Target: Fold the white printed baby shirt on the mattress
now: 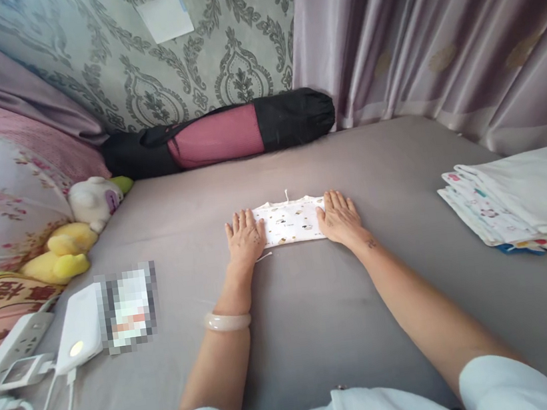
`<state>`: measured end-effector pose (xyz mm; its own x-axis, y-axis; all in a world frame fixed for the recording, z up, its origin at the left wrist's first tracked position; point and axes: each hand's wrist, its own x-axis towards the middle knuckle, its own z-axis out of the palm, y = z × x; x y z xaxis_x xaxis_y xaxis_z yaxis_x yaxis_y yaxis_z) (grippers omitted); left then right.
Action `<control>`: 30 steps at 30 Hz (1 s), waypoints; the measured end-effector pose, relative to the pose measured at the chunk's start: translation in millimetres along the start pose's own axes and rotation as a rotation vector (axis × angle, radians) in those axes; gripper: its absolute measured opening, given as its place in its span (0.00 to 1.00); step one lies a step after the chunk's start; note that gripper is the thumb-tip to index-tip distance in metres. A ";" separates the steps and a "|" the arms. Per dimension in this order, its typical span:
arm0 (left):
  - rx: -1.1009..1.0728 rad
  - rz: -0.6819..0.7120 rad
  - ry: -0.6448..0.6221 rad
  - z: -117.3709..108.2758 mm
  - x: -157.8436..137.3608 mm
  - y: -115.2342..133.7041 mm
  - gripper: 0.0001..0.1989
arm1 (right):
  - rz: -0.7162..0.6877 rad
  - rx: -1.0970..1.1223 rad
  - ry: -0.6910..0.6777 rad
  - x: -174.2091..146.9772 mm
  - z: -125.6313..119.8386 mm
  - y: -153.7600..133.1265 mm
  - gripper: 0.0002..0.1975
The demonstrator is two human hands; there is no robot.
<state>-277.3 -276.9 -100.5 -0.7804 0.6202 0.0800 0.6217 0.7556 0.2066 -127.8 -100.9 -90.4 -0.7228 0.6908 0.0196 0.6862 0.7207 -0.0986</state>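
Note:
A small white printed cloth (pixel 291 223), folded into a flat rectangle, lies on the grey sheet in front of me. A short white tie sticks out from its far edge, and another strand shows near its left front corner. My left hand (pixel 246 237) lies flat on the cloth's left end, fingers stretched out and pointing away from me. On the right end rests my right hand (pixel 340 218), also flat, with its fingers extended. Neither hand grips anything; both press on the cloth from above.
Folded white printed cloths (pixel 529 198) are stacked at the right. On the left are a power strip (pixel 13 353), a white charging device (pixel 80 324) with cables, a pixelated item (pixel 130 308) and plush toys (pixel 65 252). A black and pink rolled bag (pixel 216 135) lies along the wall.

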 end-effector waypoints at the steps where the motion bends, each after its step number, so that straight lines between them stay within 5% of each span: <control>1: -0.017 -0.001 0.024 -0.1 0.2 0.2 0.31 | -0.019 -0.005 0.029 -1.1 -1.5 -1.4 0.31; 5: -0.186 -0.016 0.266 -3.5 3.0 1.3 0.26 | -0.195 0.019 0.153 -7.5 -5.5 -13.5 0.30; 10: -0.665 -0.145 0.537 -6.6 10.8 -4.6 0.17 | -0.289 0.059 0.072 -12.8 1.6 -28.2 0.32; 14: -0.971 -0.355 0.549 -4.9 16.1 -13.9 0.12 | -0.274 0.037 0.019 -12.6 6.3 -29.1 0.32; 21: -1.317 -0.482 0.585 -3.8 20.5 -18.8 0.10 | -0.270 0.027 -0.012 -12.0 1.7 -28.0 0.31; 30: -1.454 -0.629 0.579 -10.9 21.1 -18.3 0.08 | -0.319 0.130 -0.020 -9.8 -5.3 -76.1 0.30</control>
<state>-305.9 -279.8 -91.9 -0.9910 -0.0829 -0.1047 -0.0890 -0.1740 0.9807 -172.5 -162.2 -77.8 -0.9014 0.4300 0.0507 0.4103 0.8858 -0.2169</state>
